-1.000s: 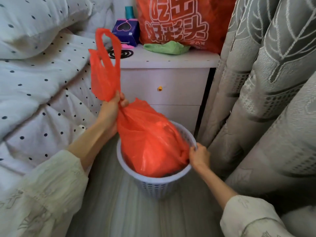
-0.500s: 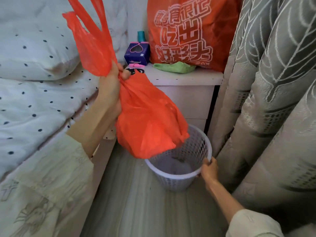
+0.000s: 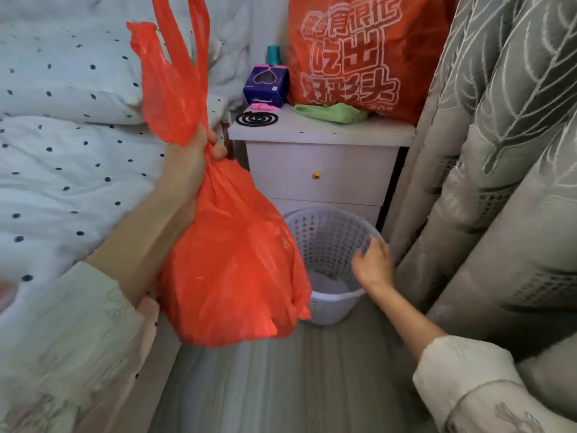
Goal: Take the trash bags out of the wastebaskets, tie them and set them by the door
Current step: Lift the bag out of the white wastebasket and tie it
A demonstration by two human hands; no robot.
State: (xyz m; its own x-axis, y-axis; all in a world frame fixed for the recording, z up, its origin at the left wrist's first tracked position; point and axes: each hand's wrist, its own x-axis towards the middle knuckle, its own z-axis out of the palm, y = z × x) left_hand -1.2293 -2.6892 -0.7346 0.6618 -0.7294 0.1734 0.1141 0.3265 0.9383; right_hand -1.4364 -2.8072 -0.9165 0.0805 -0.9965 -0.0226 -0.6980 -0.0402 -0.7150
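A full orange trash bag hangs in the air, clear of the white perforated wastebasket. My left hand grips the bag's bunched neck, and the two handles stand up above my fist. The wastebasket stands on the floor in front of the nightstand with only scraps at its bottom. My right hand hovers at the basket's right rim with fingers spread, holding nothing.
A white nightstand stands behind the basket, carrying a large orange printed bag, a green cloth, a purple box and a mosquito coil. A dotted white bed fills the left side. Grey curtains hang close on the right. Grey floor runs between.
My left hand lifted the orange bag up and out of the wastebasket and toward the left. My right hand let go of the basket rim and opened.
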